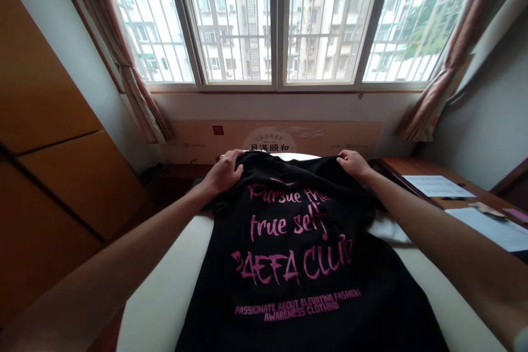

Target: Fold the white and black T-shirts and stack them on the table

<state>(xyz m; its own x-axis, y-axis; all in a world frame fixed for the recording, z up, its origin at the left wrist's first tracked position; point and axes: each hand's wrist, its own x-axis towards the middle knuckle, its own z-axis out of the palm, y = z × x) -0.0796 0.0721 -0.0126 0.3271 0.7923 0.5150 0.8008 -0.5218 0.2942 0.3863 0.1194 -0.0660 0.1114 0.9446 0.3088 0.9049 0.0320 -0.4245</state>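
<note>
A black T-shirt [297, 242] with pink lettering is spread with its printed side up over a white surface [160, 280]. Its far edge is raised between my two hands. My left hand [226, 170] pinches that edge at the left shoulder, fingers closed on the cloth. On the opposite side, my right hand [352, 164] grips the right shoulder between thumb and fingers. The cloth sags slightly between the two grips. The near end of the shirt runs out of the bottom of the view.
A wooden desk [402, 168] with paper sheets [438, 186] stands to the right. Wooden cabinets [78, 176] line the left side. Beyond the shirt, a printed beige board [193, 140] leans below a barred window [243, 38] with curtains [138, 99]. White cloth [390, 229] lies beside the shirt.
</note>
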